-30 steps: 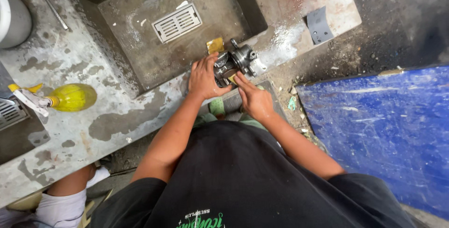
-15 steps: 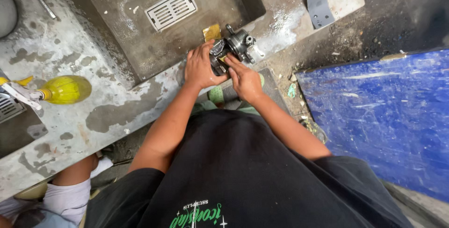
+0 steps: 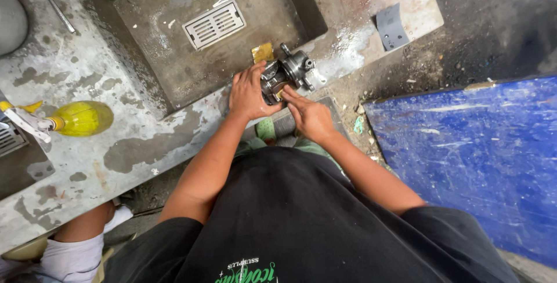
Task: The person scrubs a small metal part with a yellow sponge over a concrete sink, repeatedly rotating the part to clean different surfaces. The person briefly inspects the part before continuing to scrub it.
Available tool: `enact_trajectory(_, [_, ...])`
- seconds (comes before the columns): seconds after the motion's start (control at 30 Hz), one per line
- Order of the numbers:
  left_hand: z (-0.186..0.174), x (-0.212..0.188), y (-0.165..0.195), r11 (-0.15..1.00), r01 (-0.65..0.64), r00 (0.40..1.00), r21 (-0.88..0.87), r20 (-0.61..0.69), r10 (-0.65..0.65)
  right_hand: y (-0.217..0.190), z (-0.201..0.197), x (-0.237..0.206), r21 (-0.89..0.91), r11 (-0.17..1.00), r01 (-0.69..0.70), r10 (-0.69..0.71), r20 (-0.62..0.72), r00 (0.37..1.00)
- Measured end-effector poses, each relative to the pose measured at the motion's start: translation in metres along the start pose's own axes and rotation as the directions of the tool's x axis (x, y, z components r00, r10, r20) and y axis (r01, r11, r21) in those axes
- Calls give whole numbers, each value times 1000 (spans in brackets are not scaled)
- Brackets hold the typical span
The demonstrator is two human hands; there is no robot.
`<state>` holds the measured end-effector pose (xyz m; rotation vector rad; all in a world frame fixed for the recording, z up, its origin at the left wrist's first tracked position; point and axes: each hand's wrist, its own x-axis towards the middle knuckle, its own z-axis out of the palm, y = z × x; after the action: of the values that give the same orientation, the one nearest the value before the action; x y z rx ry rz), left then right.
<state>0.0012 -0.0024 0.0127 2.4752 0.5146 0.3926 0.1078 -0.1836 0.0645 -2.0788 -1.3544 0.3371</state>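
We look down on a stained concrete counter (image 3: pixel 87 149) with a square sunken basin (image 3: pixel 174 68) set into it, and a slotted metal drain grate (image 3: pixel 213 24) lying flat in the basin floor. To the right of our body stands a large blue panel (image 3: pixel 476 155), scratched and streaked with white, well apart from the work. A yellow spray bottle (image 3: pixel 78 118) lies on its side on the counter to our left, well away from our hands. A grey flat plate (image 3: pixel 392 26) with small holes rests on the counter's far right corner.

The metal engine part (image 3: pixel 290 74) sits on the near rim of the basin, at the counter's edge just ahead of us. Our left hand (image 3: pixel 248 93) is closed over its left side, fingers wrapped across the top, gripping it. Our right hand (image 3: pixel 310 116) comes in from below with the fingers stretched toward the part, the fingertips touching its near face; whether they pinch something small there we cannot tell, as the spot is hidden. A small yellowish scrap (image 3: pixel 262 52) lies just beside the part, on the basin side.
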Motion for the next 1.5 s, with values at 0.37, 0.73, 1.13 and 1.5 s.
enact_trajectory(0.37, [3, -1, -2, 999, 22, 999, 24, 23, -23, -2, -11, -1, -78, 997, -13, 17, 54, 998])
enact_trajectory(0.73, [3, -2, -1, 998, 62, 996, 30, 65, -64, -2, -13, 5, -140, 989, 56, -42, 101, 994])
enact_trajectory(1.13, [2, -2, 1, 997, 76, 995, 1, 68, -76, -3, -14, 2, -208, 977, 36, 5, 191, 982])
enact_trajectory(1.5, [4, -2, -4, 995, 100, 991, 12, 84, -100, -13, -20, 5, -131, 991, 26, 9, 260, 966])
